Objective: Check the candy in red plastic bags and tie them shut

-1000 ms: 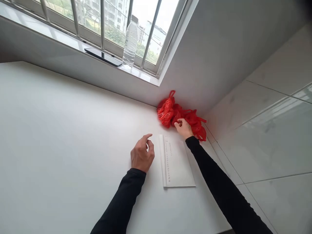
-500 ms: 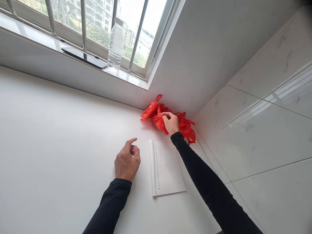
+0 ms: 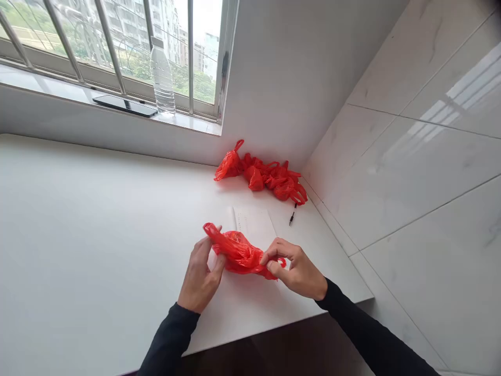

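Observation:
A crumpled red plastic bag [image 3: 242, 253] is stretched between my two hands above the near part of the white table. My left hand [image 3: 201, 271] grips its left end, thumb in front and fingers behind. My right hand [image 3: 291, 266] pinches the right end, with a small loop of the bag showing past the fingers. Behind the bag lies an open notebook [image 3: 256, 222] with rows of writing, its lower part hidden. Further back, several more red plastic bags [image 3: 274, 180] sit bunched along the wall.
A dark pen [image 3: 292, 215] lies right of the notebook. On the window sill are a black phone or tablet [image 3: 125, 105] and a clear water bottle [image 3: 162, 78]. Tiled wall [image 3: 422, 183] borders the table [image 3: 97, 235] on the right; its front edge is near my forearms.
My right hand has brought one red bag from the pile back toward me, over the notebook. My left hand has taken hold of its other end. The camera view has shifted.

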The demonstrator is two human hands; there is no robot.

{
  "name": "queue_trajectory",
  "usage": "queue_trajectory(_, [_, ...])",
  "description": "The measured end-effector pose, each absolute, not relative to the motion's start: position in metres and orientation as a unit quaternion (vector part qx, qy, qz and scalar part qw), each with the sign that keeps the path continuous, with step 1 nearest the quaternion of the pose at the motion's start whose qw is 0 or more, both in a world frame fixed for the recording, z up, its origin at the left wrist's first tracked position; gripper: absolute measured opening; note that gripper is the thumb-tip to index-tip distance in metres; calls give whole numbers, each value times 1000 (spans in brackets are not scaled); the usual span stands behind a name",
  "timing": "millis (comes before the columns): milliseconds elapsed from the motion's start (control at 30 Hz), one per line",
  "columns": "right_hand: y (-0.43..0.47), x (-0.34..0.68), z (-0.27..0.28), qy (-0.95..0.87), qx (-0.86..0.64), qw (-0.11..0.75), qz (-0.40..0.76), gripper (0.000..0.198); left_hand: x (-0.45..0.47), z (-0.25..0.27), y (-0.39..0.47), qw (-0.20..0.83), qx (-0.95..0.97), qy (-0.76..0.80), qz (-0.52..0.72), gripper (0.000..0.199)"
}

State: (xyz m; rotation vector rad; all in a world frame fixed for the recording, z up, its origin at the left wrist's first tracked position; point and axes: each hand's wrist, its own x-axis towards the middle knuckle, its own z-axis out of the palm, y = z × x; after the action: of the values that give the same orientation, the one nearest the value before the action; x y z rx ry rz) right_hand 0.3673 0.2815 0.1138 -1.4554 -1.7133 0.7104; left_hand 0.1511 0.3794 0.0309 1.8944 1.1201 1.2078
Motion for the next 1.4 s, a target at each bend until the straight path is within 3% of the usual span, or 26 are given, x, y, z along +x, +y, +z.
queue_trajectory(167, [256,376,102,-679,-604,312,278,31,148,30,322,288,755,433,399,32])
queue_trajectory(267, [249,373,95,-711,-595,271,259,13,143,37,304,288,774,429,365,21])
queue_trajectory(333, [247,374,94,-702,-600,282,259,6,135,42,299,291,765,451,356,18])
queue_trajectory(567, [239,392,100,-603,-661,378,239,8,101,55,294,336,619,597,384,38])
queue_trajectory(667, [239,378,99,-614,-633,394,258,33,115,61,288,319,668,534,408,47])
queue_trajectory(733, [241,368,99,-630,-615,384,279,46,126,64,285,274,731,477,403,41])
queue_trajectory(867, [239,366,103,-610,-626,410,260,14,125,70,287,273,699,520,408,20])
queue_trajectory(967, [232,378,100,-559,-645,453,257,9,111,80,286,376,585,612,376,37])
queue_trajectory(1100, [219,382,90,-506,-648,491,289,9,107,92,278,445,518,589,432,45])
queue_trajectory(1167, [214,373,91,-514,-646,504,256,20,112,96,273,432,527,570,459,48])
queue_trajectory(1267, [209,355,106,-580,-605,536,100,44,119,102,268,387,582,580,419,47])
queue_trajectory(1333, [210,345,119,-660,-544,518,10,47,122,107,266,337,620,592,389,39])
queue_trajectory(1400, [215,339,129,-744,-495,449,-6,40,122,113,265,299,641,589,391,36])
